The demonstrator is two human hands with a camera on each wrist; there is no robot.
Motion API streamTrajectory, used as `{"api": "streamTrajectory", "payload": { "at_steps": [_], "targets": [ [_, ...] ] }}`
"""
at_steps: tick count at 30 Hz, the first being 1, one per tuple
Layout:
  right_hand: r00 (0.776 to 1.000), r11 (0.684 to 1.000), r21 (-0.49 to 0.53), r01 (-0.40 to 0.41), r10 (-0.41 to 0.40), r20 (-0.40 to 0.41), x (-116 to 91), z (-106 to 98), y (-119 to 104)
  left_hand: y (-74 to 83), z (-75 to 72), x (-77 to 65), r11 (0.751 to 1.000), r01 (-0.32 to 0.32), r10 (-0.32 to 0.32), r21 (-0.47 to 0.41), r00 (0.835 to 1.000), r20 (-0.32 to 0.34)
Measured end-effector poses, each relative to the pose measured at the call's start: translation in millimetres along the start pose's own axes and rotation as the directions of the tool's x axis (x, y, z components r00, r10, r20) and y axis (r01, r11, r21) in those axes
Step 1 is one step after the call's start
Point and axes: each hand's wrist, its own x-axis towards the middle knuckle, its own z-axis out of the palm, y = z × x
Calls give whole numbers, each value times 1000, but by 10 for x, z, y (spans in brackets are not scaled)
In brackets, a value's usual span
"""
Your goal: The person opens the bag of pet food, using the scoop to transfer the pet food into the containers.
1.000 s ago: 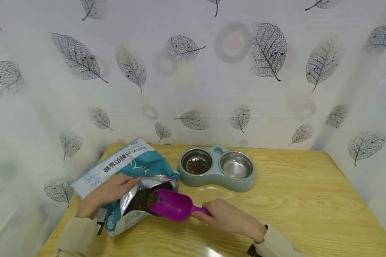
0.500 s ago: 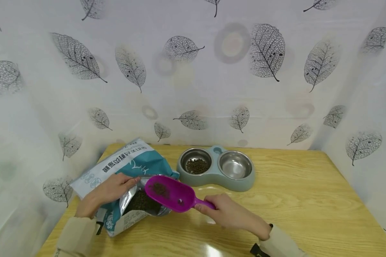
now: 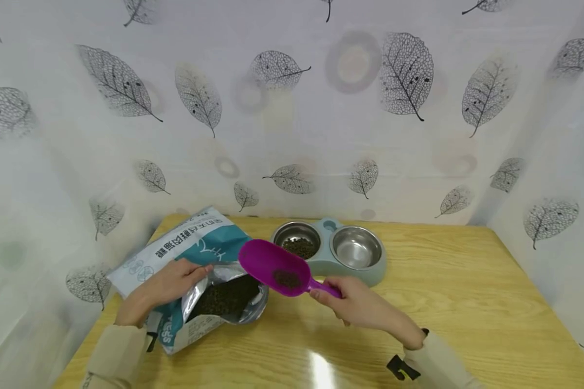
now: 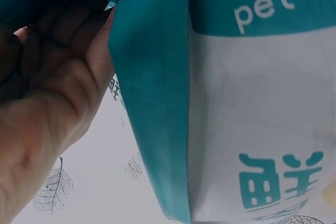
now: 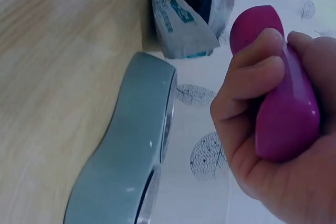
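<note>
My right hand [image 3: 365, 305] grips the handle of a magenta scoop [image 3: 267, 259], which carries a small heap of brown kibble [image 3: 287, 279]. The scoop is raised between the bag and the double pet bowl, overlapping the near side of its left bowl in the head view. My left hand [image 3: 172, 281] pinches the mouth edge of a teal and white pet food bag [image 3: 224, 237] lying on its side, holding it open. Kibble [image 3: 221, 297] shows inside. In the right wrist view my fingers wrap the scoop handle [image 5: 291, 114]. The left wrist view shows the bag's teal side panel [image 4: 152, 103].
The blue-grey double bowl stand [image 3: 370, 275] sits at the table's back. Its left steel bowl holds some kibble [image 3: 299, 247]; the right steel bowl [image 3: 357, 254] shows bare metal. A leaf-printed curtain [image 3: 292, 135] rises behind the wooden table [image 3: 443, 302].
The scoop has come up out of the bag with kibble and moved right and toward the bowls; the kibble has slid toward the handle. My left hand stays on the bag's edge.
</note>
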Motion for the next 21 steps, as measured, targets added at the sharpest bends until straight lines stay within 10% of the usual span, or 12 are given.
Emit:
{"api": "streamTrajectory", "payload": {
  "at_steps": [21],
  "targets": [
    [939, 956, -261, -134, 38, -341, 182, -462, 88, -22, -8, 0, 1000, -23, 23, -16, 1000, 0]
  ]
}}
